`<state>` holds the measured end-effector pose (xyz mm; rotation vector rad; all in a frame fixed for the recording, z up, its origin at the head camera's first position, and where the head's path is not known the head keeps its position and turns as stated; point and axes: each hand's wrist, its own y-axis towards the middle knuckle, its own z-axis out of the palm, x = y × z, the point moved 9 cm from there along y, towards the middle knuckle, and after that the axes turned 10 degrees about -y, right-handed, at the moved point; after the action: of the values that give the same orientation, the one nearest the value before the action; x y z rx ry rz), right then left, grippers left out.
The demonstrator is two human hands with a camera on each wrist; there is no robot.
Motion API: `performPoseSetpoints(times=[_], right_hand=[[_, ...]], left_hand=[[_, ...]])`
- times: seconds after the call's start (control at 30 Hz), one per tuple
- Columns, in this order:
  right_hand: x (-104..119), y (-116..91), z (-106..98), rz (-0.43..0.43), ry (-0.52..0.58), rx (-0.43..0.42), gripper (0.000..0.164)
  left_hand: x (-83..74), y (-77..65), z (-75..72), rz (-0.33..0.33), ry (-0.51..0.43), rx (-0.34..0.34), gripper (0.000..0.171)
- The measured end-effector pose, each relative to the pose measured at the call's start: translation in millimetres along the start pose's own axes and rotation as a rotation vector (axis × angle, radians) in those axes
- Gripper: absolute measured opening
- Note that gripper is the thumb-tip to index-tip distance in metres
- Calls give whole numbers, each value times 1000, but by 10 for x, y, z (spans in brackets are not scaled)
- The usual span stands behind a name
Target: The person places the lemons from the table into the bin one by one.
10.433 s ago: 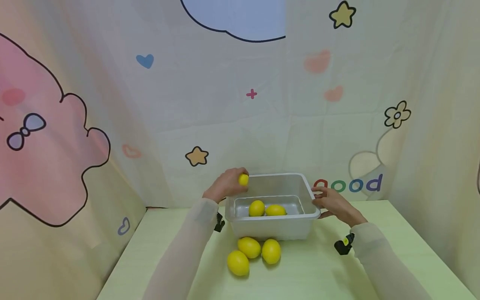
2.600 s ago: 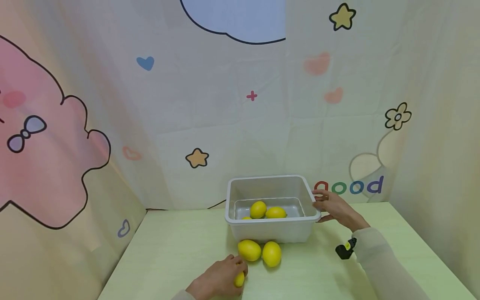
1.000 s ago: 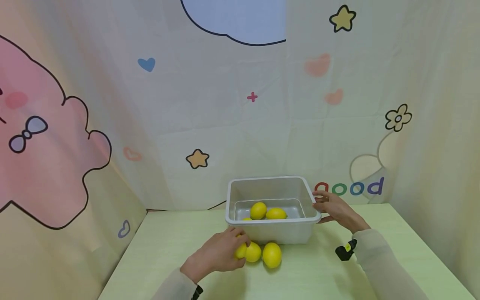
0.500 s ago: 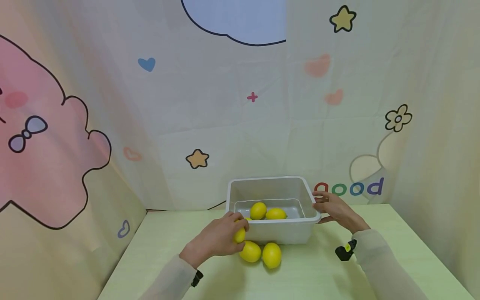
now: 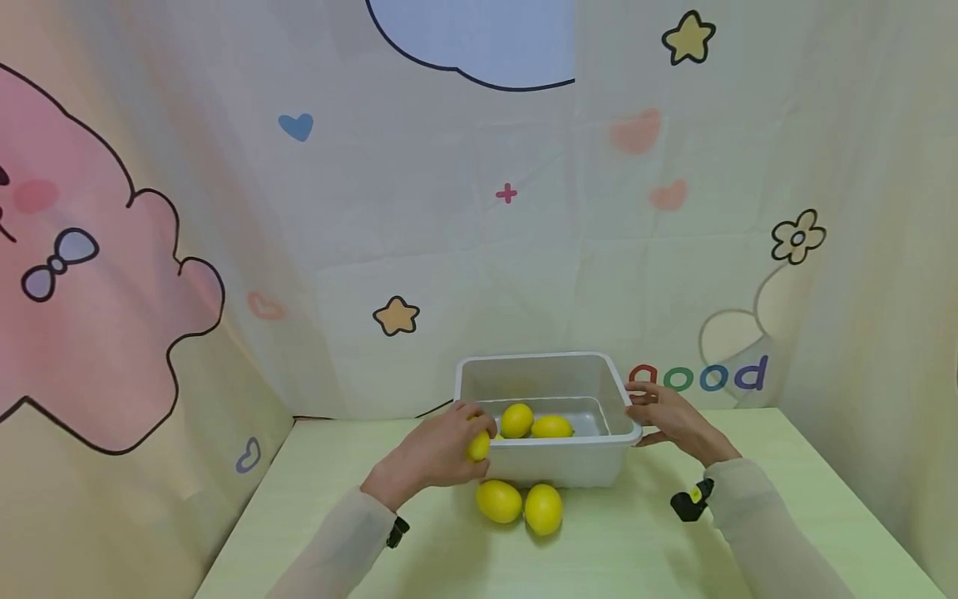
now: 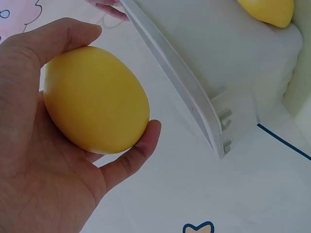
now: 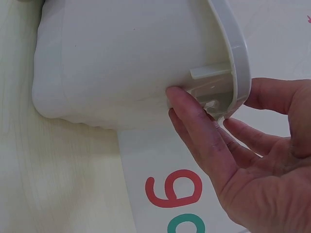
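My left hand (image 5: 434, 453) grips a yellow lemon (image 5: 479, 447) at the front left corner of a white plastic bin (image 5: 554, 462), level with its rim. In the left wrist view the thumb and fingers curl round the held lemon (image 6: 97, 102), beside the bin's edge. At the bin's right side my right hand (image 5: 669, 416) holds the rim; the right wrist view shows fingertips (image 7: 177, 94) against the outer wall under it. Inside lie a lemon (image 5: 516, 421), another lemon (image 5: 552, 427) and a third, mostly hidden. On the table before the bin sit two lemons, one left (image 5: 499, 502), one right (image 5: 543, 509).
The bin stands near the back of a pale green table (image 5: 599, 557). Close behind hangs a printed curtain (image 5: 539, 274), which also encloses both sides. A black device is strapped at each wrist.
From the table in front, my left hand has lifted a lemon up to the bin's front left rim. Earlier it carried another lemon over the bin's left side. The right hand stays on the rim.
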<state>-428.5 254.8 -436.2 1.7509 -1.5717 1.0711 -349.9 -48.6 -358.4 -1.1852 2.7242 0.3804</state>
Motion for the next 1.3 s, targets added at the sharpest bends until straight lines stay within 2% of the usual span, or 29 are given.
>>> performPoseSetpoints(times=[0.33,1.07,1.3], right_hand=[[6,-15,-4,-6,4,-5,61],[-9,4,-10,8,9,-2,62],[-31,8,-1,8,7,0,63]], left_hand=[[44,120,-82,-42,-34,0,32],[94,437,-252,-57,-43,-8,31],[97,511,-249,-60,-35,8,32]])
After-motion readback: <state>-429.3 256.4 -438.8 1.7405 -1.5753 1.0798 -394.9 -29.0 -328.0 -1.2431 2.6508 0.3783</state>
